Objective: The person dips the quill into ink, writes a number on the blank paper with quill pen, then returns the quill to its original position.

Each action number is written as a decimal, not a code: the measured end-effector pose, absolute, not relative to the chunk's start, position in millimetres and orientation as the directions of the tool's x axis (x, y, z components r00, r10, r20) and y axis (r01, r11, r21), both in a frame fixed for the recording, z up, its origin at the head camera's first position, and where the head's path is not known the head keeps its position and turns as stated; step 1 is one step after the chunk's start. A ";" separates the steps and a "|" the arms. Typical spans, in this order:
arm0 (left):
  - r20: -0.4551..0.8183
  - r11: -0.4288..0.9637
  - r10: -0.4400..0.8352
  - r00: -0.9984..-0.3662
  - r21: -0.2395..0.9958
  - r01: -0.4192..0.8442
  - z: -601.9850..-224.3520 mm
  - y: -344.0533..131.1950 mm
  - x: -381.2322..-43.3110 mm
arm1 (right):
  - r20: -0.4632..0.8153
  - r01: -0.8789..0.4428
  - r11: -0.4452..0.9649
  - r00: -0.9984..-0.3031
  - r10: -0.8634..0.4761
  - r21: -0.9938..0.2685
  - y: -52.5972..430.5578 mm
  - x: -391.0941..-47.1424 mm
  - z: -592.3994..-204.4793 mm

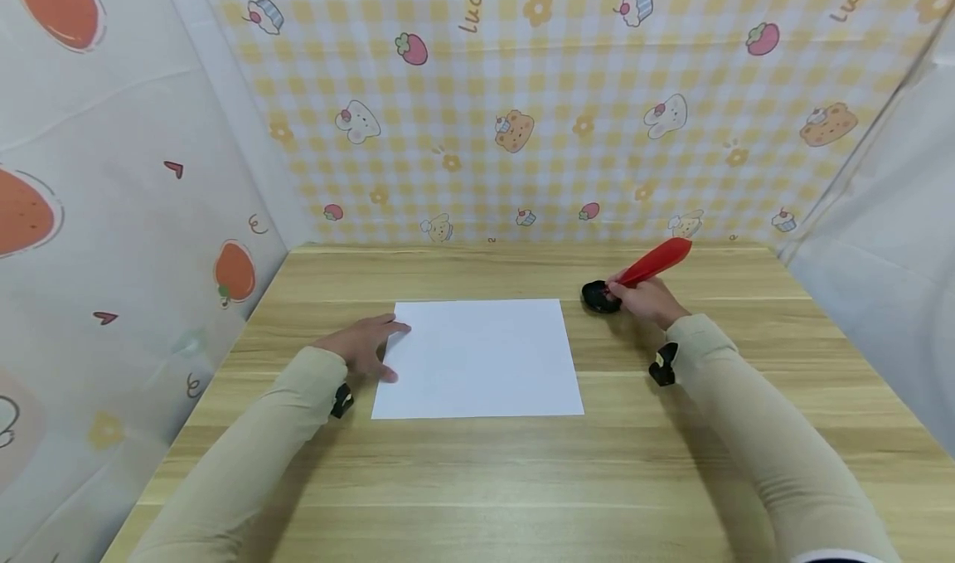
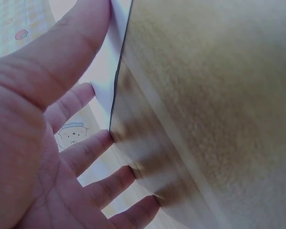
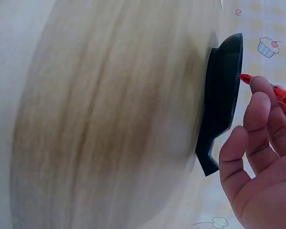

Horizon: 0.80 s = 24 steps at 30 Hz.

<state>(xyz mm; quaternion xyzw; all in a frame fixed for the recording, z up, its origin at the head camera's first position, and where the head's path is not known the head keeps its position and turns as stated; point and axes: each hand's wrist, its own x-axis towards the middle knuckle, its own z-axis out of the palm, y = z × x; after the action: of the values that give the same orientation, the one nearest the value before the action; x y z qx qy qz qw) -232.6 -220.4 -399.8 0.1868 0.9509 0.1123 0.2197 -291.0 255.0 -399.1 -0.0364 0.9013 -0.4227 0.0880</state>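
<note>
A white sheet of paper (image 1: 481, 360) lies flat on the wooden table. My left hand (image 1: 366, 346) rests on its left edge with thumb and fingers spread; the left wrist view shows the hand (image 2: 52, 157) beside the paper's edge (image 2: 105, 90). Off the sheet's upper right corner, my right hand (image 1: 647, 300) pinches a red feather pen (image 1: 656, 262). Close up, the pen's red tip (image 3: 246, 78) meets the upper side of a small black dish-like stand (image 3: 224, 86), seen as a black oval (image 1: 599, 297) in the head view. The right thumb is partly hidden.
The wooden table (image 1: 477, 484) reaches back to a yellow checked cloth wall (image 1: 477, 173). Pale cloth walls (image 1: 134, 240) stand on both sides. Black wrist cameras (image 1: 663, 364) sit at both cuffs.
</note>
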 end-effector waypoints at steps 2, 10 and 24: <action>-0.378 0.905 0.406 -0.832 0.295 0.307 -400.4 -220.7 -233.5 | -0.127 0.006 0.639 -0.981 -0.145 -0.769 254.5 -290.7 -397.4; -0.379 0.906 0.405 -0.832 0.289 0.310 -401.0 -220.4 -235.6 | -0.096 -0.027 0.600 -0.980 -0.172 -0.799 246.9 -292.8 -396.8; -0.369 0.906 0.399 -0.839 0.297 0.301 -401.4 -218.7 -236.0 | -0.062 -0.064 0.560 -0.977 -0.203 -0.826 217.5 -293.1 -393.9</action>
<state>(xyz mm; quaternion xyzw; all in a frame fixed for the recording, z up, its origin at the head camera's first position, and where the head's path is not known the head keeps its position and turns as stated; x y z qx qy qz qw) -236.0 -218.7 -401.4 0.1837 0.9522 0.1142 0.2158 -293.1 217.5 -393.9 -0.0759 0.8801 -0.4626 0.0751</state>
